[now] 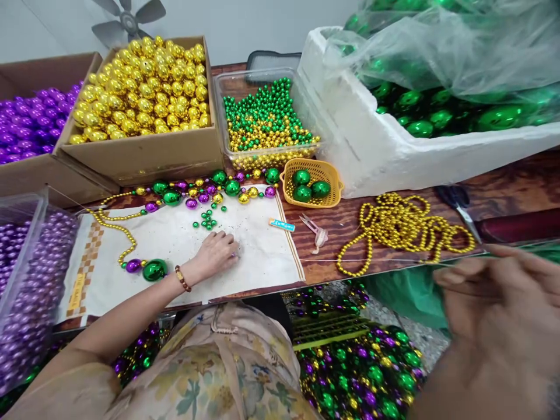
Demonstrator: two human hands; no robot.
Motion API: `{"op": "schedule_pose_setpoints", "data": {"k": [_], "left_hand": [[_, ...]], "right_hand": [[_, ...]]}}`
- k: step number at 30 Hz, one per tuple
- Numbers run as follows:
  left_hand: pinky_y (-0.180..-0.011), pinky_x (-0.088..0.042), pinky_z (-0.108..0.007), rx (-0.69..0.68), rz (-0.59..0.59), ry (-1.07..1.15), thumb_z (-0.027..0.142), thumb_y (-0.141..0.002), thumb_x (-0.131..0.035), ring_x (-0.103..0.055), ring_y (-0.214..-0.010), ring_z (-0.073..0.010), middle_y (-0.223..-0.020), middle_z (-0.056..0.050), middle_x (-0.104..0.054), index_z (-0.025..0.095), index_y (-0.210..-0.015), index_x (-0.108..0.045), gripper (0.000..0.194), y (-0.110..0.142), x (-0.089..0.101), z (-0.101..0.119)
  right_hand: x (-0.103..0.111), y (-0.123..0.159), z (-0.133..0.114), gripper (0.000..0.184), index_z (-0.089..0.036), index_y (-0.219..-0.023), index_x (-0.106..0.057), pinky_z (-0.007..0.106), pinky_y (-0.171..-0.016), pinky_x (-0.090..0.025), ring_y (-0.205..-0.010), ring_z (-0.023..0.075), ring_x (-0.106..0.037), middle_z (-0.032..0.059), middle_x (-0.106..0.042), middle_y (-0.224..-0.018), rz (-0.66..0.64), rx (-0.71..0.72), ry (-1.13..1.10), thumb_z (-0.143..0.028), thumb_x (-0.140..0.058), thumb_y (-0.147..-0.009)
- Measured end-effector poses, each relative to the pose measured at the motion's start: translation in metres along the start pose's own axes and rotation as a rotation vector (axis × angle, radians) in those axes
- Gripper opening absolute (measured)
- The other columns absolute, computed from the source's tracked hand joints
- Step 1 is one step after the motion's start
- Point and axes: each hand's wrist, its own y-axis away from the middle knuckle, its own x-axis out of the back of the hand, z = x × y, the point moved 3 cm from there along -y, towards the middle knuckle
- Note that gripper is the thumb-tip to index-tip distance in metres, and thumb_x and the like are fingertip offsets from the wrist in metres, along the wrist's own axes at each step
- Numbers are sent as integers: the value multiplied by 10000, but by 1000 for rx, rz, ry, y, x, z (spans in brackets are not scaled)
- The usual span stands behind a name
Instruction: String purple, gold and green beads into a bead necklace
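Note:
My left hand (216, 254) rests on the white cloth (258, 262), fingers curled downward. A speck of purple shows at its fingertips; what they hold is mostly hidden. Farther right, my right hand (494, 286) is raised off the table edge, slightly blurred, pinching a thin pale thread (385, 261) that stretches leftward toward the cloth. Just beyond my left hand lie several small green beads (207, 220). A bead strand with a large green ball (155, 269), a purple ball (133, 266) and gold beads (126, 233) curves over the cloth's left side.
Boxes of purple balls (30, 125) and gold balls (144, 87), a clear bin (271, 153) and a foam box (350, 146) line the back. An orange basket (336, 185), thread snips (312, 224), gold bead strands (394, 224) and scissors (466, 219) lie to the right.

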Motion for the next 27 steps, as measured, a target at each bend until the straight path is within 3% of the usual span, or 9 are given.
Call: {"op": "schedule_pose_setpoints", "data": {"k": [2,7,10,13,16,22,24,27], "left_hand": [[-865,-446,-409,46,60,66,373,-970,-549,-575,-1000,-270,-1023,-86,-674,201,-1058,-686,237,-15,8,-7],[-922,-428,-392,119,224,175,331,-1020,-450,-557,-1033,-259,-1089,-110,-663,153,-1158,-668,313,-85,33,-28],[-957,-409,-382,103,223,175,260,-1008,-458,-555,-1041,-255,-1111,-118,-657,135,-1141,-668,278,-124,36,-35],[-943,-412,-368,77,224,197,234,-985,-494,-561,-1060,-254,-1096,-116,-664,145,-1111,-678,240,-142,32,-37],[-887,-435,-352,136,254,273,196,-969,-493,-603,-994,-239,-1041,-109,-699,154,-1063,-699,230,-144,34,-49],[-835,-464,-305,347,479,346,159,-955,-469,-642,-887,-186,-1004,-78,-737,162,-1042,-703,250,-116,56,-109],[-836,-463,-313,330,426,279,161,-943,-481,-633,-892,-194,-987,-74,-729,165,-1027,-701,235,-104,54,-118],[-853,-452,-346,249,266,164,162,-948,-465,-602,-925,-221,-958,-88,-700,163,-967,-698,234,-85,38,-115]], "right_hand": [[-15,20,23,196,-239,-816,-791,308,-409,-454,-456,148,-588,49,-660,-606,-276,18,98,-173,-790,-631],[-46,94,114,197,-248,-918,-779,321,-522,-578,-573,183,-692,42,-749,-713,-695,-303,215,-333,-787,-741],[-52,129,153,196,-215,-886,-758,302,-539,-578,-565,169,-686,35,-743,-694,-750,-420,208,-374,-769,-772],[-48,146,172,204,-205,-889,-750,284,-522,-562,-536,153,-658,17,-718,-664,-710,-453,216,-384,-753,-792],[-41,150,179,198,-207,-899,-750,272,-502,-543,-523,146,-637,6,-695,-644,-687,-463,229,-383,-735,-811],[-35,149,188,196,-204,-909,-752,272,-488,-545,-514,151,-631,6,-679,-637,-729,-446,252,-384,-714,-842],[-34,148,191,195,-203,-916,-753,262,-474,-539,-501,144,-623,6,-679,-638,-723,-433,242,-380,-709,-848],[-32,148,193,193,-190,-924,-756,236,-471,-534,-494,127,-619,6,-676,-637,-725,-410,245,-362,-697,-860]]}}
